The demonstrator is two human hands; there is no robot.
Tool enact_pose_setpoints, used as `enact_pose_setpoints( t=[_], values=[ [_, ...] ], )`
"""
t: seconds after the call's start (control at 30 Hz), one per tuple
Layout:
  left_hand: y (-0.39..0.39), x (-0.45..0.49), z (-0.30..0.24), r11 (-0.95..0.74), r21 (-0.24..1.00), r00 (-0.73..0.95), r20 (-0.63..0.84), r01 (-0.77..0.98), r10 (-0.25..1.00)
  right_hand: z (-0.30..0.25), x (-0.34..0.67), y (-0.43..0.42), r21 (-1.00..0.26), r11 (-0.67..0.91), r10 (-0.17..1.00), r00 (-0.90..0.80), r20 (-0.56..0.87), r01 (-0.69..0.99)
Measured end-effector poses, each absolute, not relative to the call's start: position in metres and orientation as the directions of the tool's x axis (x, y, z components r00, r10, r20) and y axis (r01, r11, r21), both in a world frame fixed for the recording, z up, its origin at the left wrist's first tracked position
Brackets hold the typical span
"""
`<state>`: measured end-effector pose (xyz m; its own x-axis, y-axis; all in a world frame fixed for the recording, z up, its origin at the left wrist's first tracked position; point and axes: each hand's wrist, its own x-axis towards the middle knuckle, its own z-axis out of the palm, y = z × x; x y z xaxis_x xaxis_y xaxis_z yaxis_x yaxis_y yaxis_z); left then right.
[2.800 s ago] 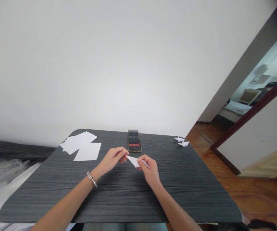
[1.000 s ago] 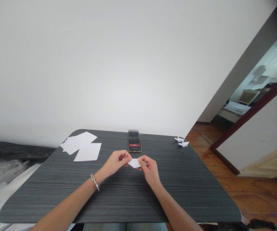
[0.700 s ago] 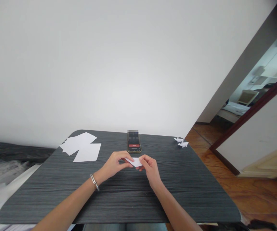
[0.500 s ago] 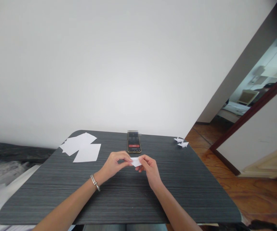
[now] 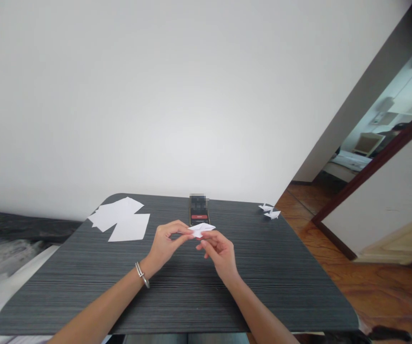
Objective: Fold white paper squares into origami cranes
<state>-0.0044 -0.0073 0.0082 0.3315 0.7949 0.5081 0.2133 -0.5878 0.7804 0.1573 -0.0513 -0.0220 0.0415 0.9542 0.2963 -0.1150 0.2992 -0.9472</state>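
My left hand (image 5: 166, 242), with a metal bracelet on its wrist, pinches a small folded white paper piece (image 5: 200, 229) by its left end and holds it just above the dark table (image 5: 84, 282). My right hand (image 5: 218, 252) is right below and beside the paper, fingers curled and fingertips touching its underside. Both hands hover over the middle of the table, in front of a phone (image 5: 199, 213) that lies face up.
Several flat white paper sheets (image 5: 123, 222) lie at the far left of the table. Two small folded paper figures (image 5: 270, 211) sit at the far right corner. A white wall stands behind; wooden floor and an open doorway are on the right.
The folded paper has risen and tilted up in my left hand. My right hand let go of its right end and now touches it from below with curled fingers.
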Motion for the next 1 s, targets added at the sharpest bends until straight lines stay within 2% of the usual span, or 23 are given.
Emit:
enact_pose_setpoints(
  t=[0.33, 1.0],
  values=[
    [-0.0099, 0.0009, 0.0053, -0.558, 0.817, 0.342, 0.488, 0.146, 0.803, -0.0237, 0.1545, -0.0468, -0.938, 0.243, 0.97, 0.08, 0.23, -0.247],
    [-0.0138, 0.004, 0.0047, -0.59, 0.803, 0.373, 0.525, 0.08, 0.765, -0.0207, 0.1511, -0.0477, -0.904, 0.316, 0.947, 0.15, 0.283, -0.287]
  ],
)
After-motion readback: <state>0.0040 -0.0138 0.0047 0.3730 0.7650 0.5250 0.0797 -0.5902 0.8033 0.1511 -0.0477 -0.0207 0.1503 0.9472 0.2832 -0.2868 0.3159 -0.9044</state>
